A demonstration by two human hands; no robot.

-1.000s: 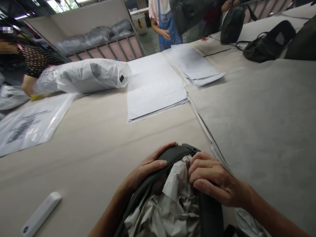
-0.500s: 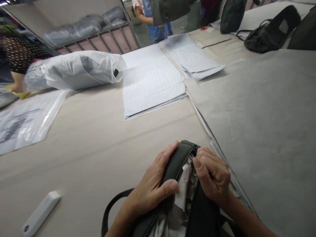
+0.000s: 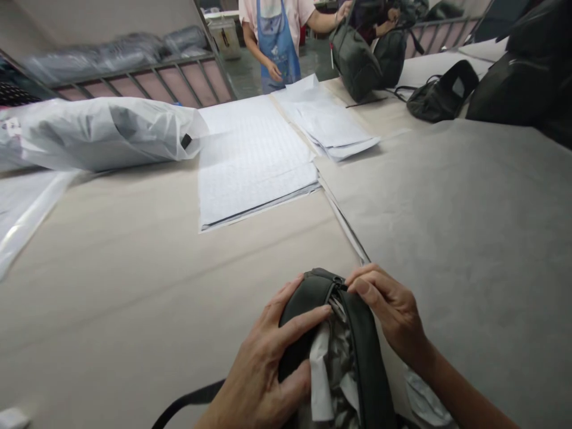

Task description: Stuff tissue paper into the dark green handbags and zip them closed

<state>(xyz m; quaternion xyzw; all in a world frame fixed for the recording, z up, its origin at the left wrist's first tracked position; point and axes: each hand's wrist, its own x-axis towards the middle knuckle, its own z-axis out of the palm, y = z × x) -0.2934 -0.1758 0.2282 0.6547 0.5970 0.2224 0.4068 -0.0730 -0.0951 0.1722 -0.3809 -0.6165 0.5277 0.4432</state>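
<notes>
A dark green bag (image 3: 369, 351) stands at the bottom centre, its zipper partly open over a pale crinkled lining and a white strip (image 3: 320, 375). My left hand (image 3: 272, 351) grips the bag's left side, its fingers spread over the edge of the opening. At the top of the opening, my right hand (image 3: 391, 310) pinches the zipper pull (image 3: 342, 286) between thumb and forefinger. A black strap loops out to the left of the bag.
Paper stacks (image 3: 259, 161) lie beyond the bag, with a plastic-wrapped bundle (image 3: 107, 134) at the left. Several dark bags (image 3: 442, 92) are at the back right. A person in a blue apron (image 3: 279, 44) stands across the table, holding a bag.
My left hand has shifted its fingers over the opening's edge. My right hand stays at the zipper. The view has turned right, and the person opposite has lowered a bag to the table.
</notes>
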